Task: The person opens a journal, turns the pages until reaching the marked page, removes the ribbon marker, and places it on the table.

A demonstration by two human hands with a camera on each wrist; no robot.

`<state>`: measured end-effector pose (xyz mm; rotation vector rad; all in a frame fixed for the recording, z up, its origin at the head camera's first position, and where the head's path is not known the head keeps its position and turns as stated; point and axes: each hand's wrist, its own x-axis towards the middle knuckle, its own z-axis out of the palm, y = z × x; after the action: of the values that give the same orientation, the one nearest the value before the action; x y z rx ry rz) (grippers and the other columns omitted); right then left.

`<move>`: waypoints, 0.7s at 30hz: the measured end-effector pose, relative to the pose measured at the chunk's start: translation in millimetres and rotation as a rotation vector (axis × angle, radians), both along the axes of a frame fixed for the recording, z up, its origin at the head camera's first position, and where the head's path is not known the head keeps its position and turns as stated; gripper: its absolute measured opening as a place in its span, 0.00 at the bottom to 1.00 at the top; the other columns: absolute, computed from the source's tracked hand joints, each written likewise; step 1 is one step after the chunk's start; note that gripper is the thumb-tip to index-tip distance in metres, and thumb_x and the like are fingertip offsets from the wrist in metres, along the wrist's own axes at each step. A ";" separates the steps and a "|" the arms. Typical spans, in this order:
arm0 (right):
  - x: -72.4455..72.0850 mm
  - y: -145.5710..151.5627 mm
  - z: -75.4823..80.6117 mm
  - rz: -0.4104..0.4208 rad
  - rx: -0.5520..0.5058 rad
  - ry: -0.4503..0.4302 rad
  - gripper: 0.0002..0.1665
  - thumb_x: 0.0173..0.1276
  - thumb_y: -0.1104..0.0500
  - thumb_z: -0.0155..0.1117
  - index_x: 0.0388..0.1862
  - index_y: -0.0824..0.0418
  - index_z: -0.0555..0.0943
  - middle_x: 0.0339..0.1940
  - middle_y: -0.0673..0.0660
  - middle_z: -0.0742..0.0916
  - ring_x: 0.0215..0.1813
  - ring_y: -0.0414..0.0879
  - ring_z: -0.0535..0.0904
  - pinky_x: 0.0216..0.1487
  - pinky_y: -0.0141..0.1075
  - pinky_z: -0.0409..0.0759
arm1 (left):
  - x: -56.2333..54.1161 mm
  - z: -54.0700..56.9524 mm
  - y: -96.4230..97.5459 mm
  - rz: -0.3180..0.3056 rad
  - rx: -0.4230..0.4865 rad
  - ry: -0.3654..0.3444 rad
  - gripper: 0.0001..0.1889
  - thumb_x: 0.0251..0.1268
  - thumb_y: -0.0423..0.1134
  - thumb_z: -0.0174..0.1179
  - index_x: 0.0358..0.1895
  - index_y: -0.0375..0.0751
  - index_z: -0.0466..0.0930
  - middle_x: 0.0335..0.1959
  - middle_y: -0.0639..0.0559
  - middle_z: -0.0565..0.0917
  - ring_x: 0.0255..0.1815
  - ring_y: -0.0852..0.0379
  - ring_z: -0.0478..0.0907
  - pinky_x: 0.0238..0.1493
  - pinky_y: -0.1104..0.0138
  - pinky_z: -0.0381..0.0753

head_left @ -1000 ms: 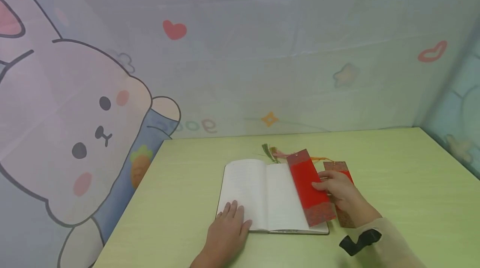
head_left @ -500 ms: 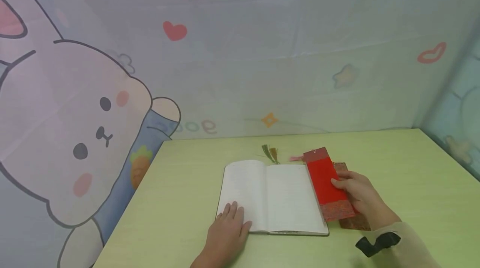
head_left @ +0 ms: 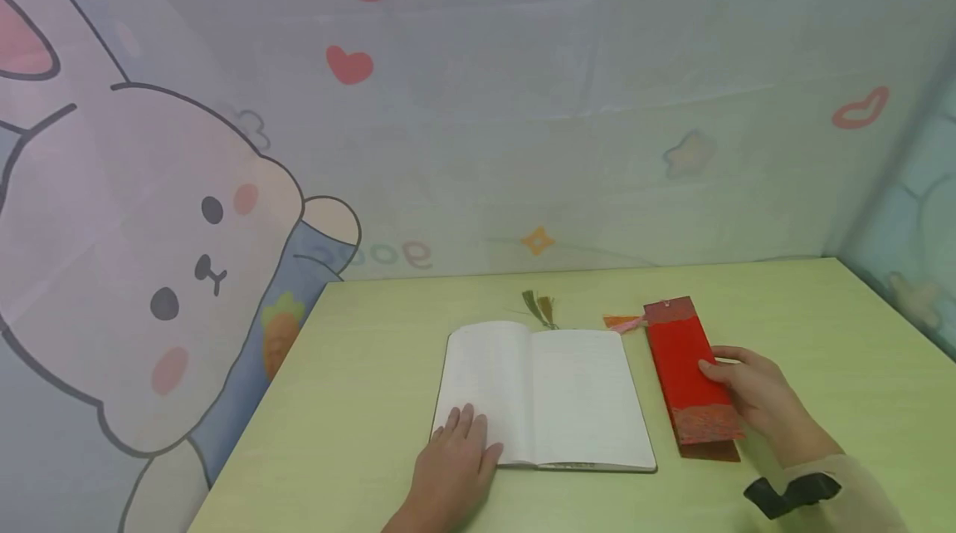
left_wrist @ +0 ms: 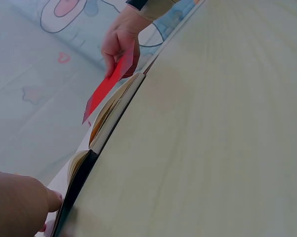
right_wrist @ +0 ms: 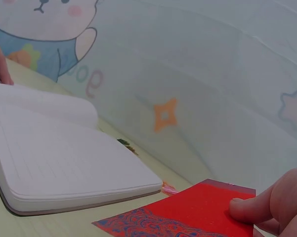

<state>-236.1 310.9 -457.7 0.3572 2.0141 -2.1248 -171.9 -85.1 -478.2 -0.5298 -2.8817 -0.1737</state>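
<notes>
An open notebook (head_left: pixel 586 400) with lined white pages lies on the table. My left hand (head_left: pixel 456 466) rests on the lower left page with its fingers fairly straight. To the right of the notebook, my right hand (head_left: pixel 773 404) pinches the right edge of a red bookmark (head_left: pixel 678 363); the thumb (right_wrist: pixel 247 207) lies on its face, fingers beneath. The bookmark is tilted and has patterned ends and a pink tassel. A second bookmark (head_left: pixel 711 452) is mostly hidden under it, only its lower end showing. In the left wrist view the held bookmark (left_wrist: pixel 106 86) appears above the notebook's edge.
Green and brown tassels (head_left: pixel 539 309) stick out beyond the notebook's top edge. An orange tassel (head_left: pixel 620 321) lies beside the pink one. The pale green table (head_left: pixel 358 350) meets a cartoon-printed backdrop (head_left: pixel 478 143) at the back.
My right hand has moved right with the red bookmark, off the right page and past the notebook's edge. The second bookmark has shifted right too. My left hand has stayed put.
</notes>
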 end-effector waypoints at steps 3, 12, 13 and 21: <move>1.3 5.5 0.7 -0.004 0.026 -0.003 0.48 0.65 0.54 0.62 0.71 0.71 0.46 0.52 0.61 0.73 0.40 0.41 0.77 0.44 0.38 0.80 | 0.9 -0.1 -0.8 -0.002 0.002 0.009 0.25 0.69 0.50 0.47 0.57 0.33 0.73 0.59 0.37 0.74 0.61 0.41 0.69 0.57 0.51 0.70; 2.8 24.7 0.9 -0.020 0.025 0.007 0.48 0.64 0.56 0.64 0.70 0.73 0.46 0.43 0.52 0.76 0.37 0.39 0.77 0.42 0.38 0.81 | 1.8 1.5 -2.0 -0.008 -0.009 0.020 0.25 0.69 0.50 0.48 0.56 0.33 0.74 0.58 0.37 0.74 0.61 0.41 0.69 0.57 0.51 0.71; 2.7 26.7 1.0 -0.020 0.022 0.009 0.48 0.64 0.56 0.64 0.70 0.73 0.46 0.41 0.50 0.77 0.36 0.39 0.78 0.41 0.38 0.81 | 1.6 1.4 -2.1 -0.007 -0.010 0.017 0.25 0.69 0.51 0.47 0.57 0.33 0.74 0.58 0.37 0.74 0.61 0.41 0.69 0.57 0.51 0.70; 3.1 41.4 1.3 -0.025 0.032 -0.002 0.48 0.63 0.56 0.64 0.69 0.74 0.46 0.35 0.45 0.77 0.35 0.38 0.78 0.40 0.39 0.81 | 2.1 1.8 -1.9 0.009 -0.006 -0.006 0.25 0.69 0.51 0.47 0.57 0.34 0.73 0.59 0.38 0.74 0.61 0.41 0.69 0.58 0.51 0.70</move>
<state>-233.0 352.3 -456.4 0.3907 2.0552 -2.1084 -169.8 -87.0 -476.3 -0.5187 -2.8905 -0.1648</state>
